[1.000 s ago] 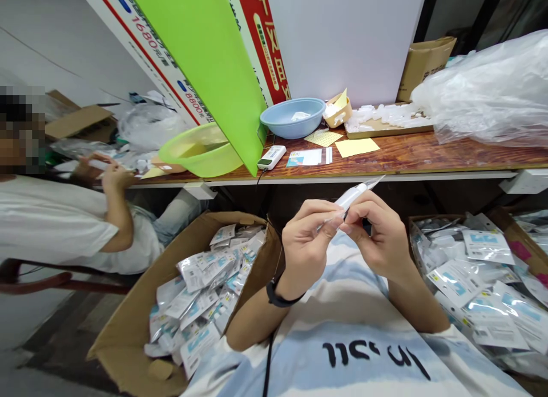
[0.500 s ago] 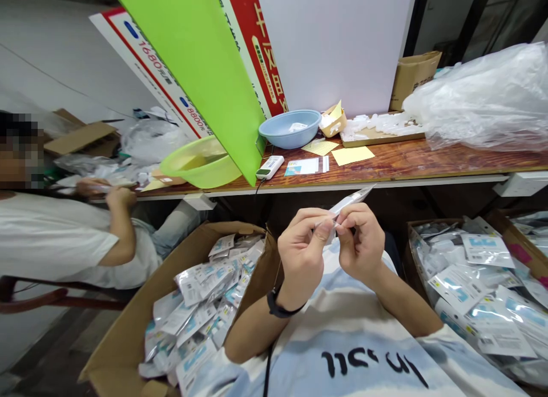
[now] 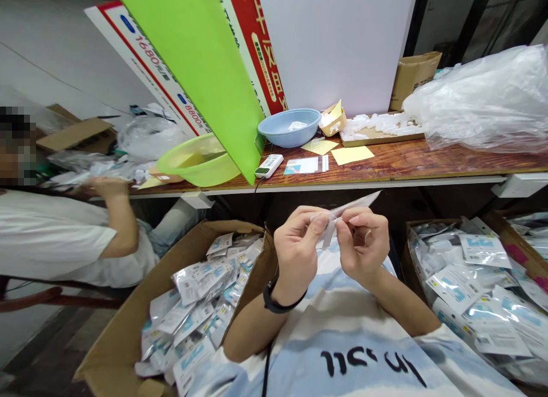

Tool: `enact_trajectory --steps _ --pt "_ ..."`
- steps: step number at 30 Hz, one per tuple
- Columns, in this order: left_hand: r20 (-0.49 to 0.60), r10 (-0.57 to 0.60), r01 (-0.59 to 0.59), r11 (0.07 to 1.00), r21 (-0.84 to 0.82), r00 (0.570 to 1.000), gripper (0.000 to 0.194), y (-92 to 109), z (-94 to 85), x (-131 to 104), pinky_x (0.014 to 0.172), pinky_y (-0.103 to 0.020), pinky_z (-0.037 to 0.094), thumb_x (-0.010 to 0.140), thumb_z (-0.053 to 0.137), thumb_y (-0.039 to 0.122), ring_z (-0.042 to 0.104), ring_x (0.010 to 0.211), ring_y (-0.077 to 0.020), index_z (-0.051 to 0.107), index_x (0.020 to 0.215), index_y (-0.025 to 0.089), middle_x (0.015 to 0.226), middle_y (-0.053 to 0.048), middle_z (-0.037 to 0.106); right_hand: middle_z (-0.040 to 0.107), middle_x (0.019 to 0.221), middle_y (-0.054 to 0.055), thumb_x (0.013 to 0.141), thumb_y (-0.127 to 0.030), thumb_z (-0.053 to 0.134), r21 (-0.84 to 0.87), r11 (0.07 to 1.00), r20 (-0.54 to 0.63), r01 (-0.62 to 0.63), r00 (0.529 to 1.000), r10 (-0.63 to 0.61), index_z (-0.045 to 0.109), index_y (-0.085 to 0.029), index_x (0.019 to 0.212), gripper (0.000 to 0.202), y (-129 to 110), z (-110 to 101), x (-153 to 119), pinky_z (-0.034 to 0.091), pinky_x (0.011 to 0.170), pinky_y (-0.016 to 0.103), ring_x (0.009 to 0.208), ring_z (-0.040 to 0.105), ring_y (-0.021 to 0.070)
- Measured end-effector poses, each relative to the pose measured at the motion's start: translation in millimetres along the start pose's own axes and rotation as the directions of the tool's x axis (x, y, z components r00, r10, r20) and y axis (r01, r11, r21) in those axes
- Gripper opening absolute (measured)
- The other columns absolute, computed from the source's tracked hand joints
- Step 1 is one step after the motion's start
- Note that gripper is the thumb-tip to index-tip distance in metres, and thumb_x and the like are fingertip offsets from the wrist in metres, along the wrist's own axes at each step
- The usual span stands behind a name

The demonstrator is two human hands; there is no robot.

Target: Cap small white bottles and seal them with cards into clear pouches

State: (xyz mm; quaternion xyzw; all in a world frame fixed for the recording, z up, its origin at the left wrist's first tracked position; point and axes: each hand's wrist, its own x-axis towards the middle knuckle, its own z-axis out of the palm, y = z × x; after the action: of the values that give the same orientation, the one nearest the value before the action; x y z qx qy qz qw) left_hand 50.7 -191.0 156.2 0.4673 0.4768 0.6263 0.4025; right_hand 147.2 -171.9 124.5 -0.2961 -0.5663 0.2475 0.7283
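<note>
Plastic packet (image 3: 354,204), clear and slim, is held above the lap, slanting up and away to the right. The left hand (image 3: 297,251), a black band (image 3: 278,301) at its wrist, pinches the near end between thumb and fingers; the right hand (image 3: 363,243) has its thumb and fingertips closed in narrowly at the same end, and whether they grip the film I cannot tell. Open cartons stand on both sides, the left carton (image 3: 103,343) and the right carton (image 3: 414,260), each full of bagged goods. Beyond the hands, the wooden table (image 3: 462,166) bears a white device (image 3: 269,165), a flat carded bag (image 3: 301,166), a yellow sheet (image 3: 353,155), a blue basin (image 3: 289,136) and a shallow tray (image 3: 377,139) of white pieces. Left of the green panel (image 3: 192,72), a person (image 3: 47,231) in white reaches over the table.
</note>
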Motion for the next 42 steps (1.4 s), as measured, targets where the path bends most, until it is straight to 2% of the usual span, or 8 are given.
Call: enact_trajectory --steps 9,17,21,25,32,35,39,42 --pt "-0.152 -0.088 0.082 0.995 -0.052 0.984 0.022 1 -4.4 9 0.054 -0.02 0.039 0.084 0.071 0.037 0.046 0.059 -0.0089 0.067 0.073 0.018 0.067 0.002 0.056 0.058 0.079 0.0 0.084 -0.006 0.057 -0.294 0.935 0.113 0.2 0.978 -0.174 0.05 -0.024 0.105 0.027 9 -7 -6 0.042 0.046 0.02 0.06 0.052 0.0107" --pt "-0.202 -0.063 0.07 0.997 0.025 0.977 0.019 3 -4.2 13 0.059 -0.021 0.043 0.082 0.07 0.033 0.05 0.061 -0.0096 0.067 0.071 0.017 0.067 0.002 0.059 0.065 0.101 0.013 0.089 -0.029 0.061 -0.539 0.776 0.216 0.326 0.945 -0.247 0.056 -0.018 0.119 0.032 -4 -16 24 0.052 0.082 0.042 0.094 0.062 0.0262" --pt "-0.13 -0.013 0.034 0.987 0.158 0.991 0.018 9 0.0 10 0.065 -0.023 0.046 0.084 0.066 0.028 0.057 0.069 -0.0121 0.068 0.071 0.017 0.073 -0.001 0.065 0.07 0.098 0.01 0.092 -0.036 0.06 -0.476 0.82 0.438 0.319 0.894 -0.094 0.058 -0.019 0.116 0.03 -8 -19 45 0.05 0.087 0.04 0.094 0.065 0.0244" --pt "-0.065 -0.038 0.053 0.966 0.252 0.997 0.017 15 0.5 8 0.068 -0.025 0.046 0.085 0.064 0.026 0.059 0.071 -0.0138 0.07 0.072 0.017 0.075 -0.002 0.067 0.07 0.078 0.003 0.092 -0.026 0.059 -0.41 0.897 0.556 0.165 0.825 0.102 0.064 -0.02 0.087 0.009 -6 -27 62 0.048 0.068 0.03 0.072 0.063 0.0173" --pt "0.168 -0.097 0.026 0.925 0.379 0.981 0.014 23 -11.1 17 0.07 -0.026 0.046 0.084 0.065 0.029 0.06 0.074 -0.0159 0.069 0.078 0.017 0.08 -0.004 0.068 0.06 0.064 -0.003 0.085 -0.015 0.057 -0.379 0.918 0.702 -0.113 0.612 0.365 0.057 -0.018 0.073 0.012 -6 -38 80 0.037 0.05 0.022 0.056 0.051 0.01" --pt "0.306 -0.172 0.013 0.888 0.46 0.936 0.015 21 -19.7 25 0.07 -0.025 0.045 0.083 0.067 0.032 0.06 0.079 -0.017 0.068 0.085 0.017 0.085 -0.004 0.068 0.059 0.065 -0.003 0.084 -0.013 0.055 -0.357 0.929 0.714 -0.096 0.614 0.337 0.055 -0.018 0.074 0.011 -5 -38 81 0.036 0.05 0.021 0.055 0.049 0.0093" --pt "0.419 -0.379 0.192 0.886 0.423 0.825 0.024 12 -24.4 31 0.055 -0.023 0.038 0.084 0.063 0.036 0.05 0.061 -0.0124 0.06 0.071 0.016 0.066 0.001 0.058 0.057 0.064 -0.003 0.084 -0.012 0.054 -0.349 0.937 0.699 -0.028 0.658 0.28 0.052 -0.019 0.073 0.013 3 -35 77 0.035 0.05 0.022 0.054 0.047 0.0095" --pt "0.375 -0.399 0.27 0.896 0.352 0.837 0.017 5 -21.8 28 0.062 -0.023 0.043 0.079 0.069 0.031 0.056 0.069 -0.0145 0.065 0.083 0.015 0.076 -0.001 0.065 0.057 0.063 -0.003 0.084 -0.014 0.054 -0.378 0.925 0.649 0.046 0.726 0.229 0.052 -0.019 0.073 0.013 13 -33 72 0.036 0.05 0.023 0.053 0.047 0.0102"
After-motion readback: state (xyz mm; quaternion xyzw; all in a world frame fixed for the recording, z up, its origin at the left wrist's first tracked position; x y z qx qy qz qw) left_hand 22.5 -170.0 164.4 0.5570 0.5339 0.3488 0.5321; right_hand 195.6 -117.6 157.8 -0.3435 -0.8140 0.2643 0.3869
